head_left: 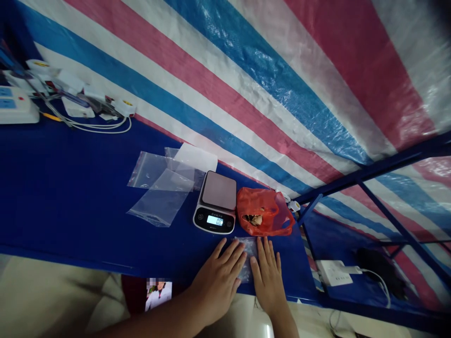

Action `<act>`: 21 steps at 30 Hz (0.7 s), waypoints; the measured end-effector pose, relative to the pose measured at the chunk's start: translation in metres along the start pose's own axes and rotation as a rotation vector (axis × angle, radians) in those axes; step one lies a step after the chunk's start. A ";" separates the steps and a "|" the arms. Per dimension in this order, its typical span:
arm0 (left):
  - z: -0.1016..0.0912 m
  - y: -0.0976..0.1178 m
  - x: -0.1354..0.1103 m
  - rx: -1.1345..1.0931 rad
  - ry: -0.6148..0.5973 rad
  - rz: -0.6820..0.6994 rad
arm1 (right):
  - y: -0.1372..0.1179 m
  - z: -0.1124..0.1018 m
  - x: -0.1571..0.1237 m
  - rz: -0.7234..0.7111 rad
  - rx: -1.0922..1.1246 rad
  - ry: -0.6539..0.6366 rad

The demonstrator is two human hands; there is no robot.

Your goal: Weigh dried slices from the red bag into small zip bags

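My left hand [221, 277] lies palm down with fingers spread, over the left side of a clear plastic bag [249, 251]. On the bag's right side my right hand [268, 274] rests flat, fingers stretched out. Part of the bag is hidden under both hands. Just beyond them stands a digital kitchen scale [219, 190] with a lit display and a bare weighing plate. Right of the scale sits an open red plastic bag [262, 211] with pale and dark pieces inside, whose kind I cannot make out.
Several clear zip bags [160, 199] and a white paper [197, 157] lie left of the scale. Power strips with cables [70, 96] sit at the far left. A blue metal frame [310, 206] rises at right, near a white socket block [334, 273]. A lit phone screen [158, 295] shows below the table edge.
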State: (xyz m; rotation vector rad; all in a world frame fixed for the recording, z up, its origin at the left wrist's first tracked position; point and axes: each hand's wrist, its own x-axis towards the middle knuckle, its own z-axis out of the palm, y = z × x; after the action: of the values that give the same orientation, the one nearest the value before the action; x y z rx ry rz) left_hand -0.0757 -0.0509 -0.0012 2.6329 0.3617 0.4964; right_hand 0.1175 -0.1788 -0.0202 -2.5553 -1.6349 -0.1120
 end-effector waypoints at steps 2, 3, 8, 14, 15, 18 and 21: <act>0.004 -0.001 -0.002 0.017 0.025 -0.003 | 0.003 0.001 0.003 0.029 -0.018 0.001; 0.006 -0.001 -0.003 0.024 0.040 -0.006 | 0.004 0.000 0.004 0.040 -0.025 0.002; 0.008 -0.002 -0.009 0.055 0.100 -0.023 | 0.005 0.002 0.003 0.053 -0.045 0.015; 0.005 -0.003 -0.019 0.110 0.157 -0.009 | 0.010 0.005 -0.010 0.033 0.002 0.053; 0.004 -0.003 -0.019 0.113 0.157 -0.004 | 0.008 0.002 -0.012 0.033 0.026 0.070; 0.002 -0.003 -0.021 0.117 0.140 0.013 | -0.007 -0.012 -0.012 -0.019 0.074 0.169; 0.001 -0.003 -0.022 0.134 0.139 0.027 | -0.032 -0.024 -0.007 -0.241 0.077 0.105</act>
State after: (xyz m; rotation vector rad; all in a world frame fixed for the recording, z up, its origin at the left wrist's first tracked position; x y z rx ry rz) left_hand -0.0957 -0.0557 -0.0096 2.7422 0.4169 0.6893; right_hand 0.0859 -0.1746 0.0041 -2.2479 -1.8605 -0.1943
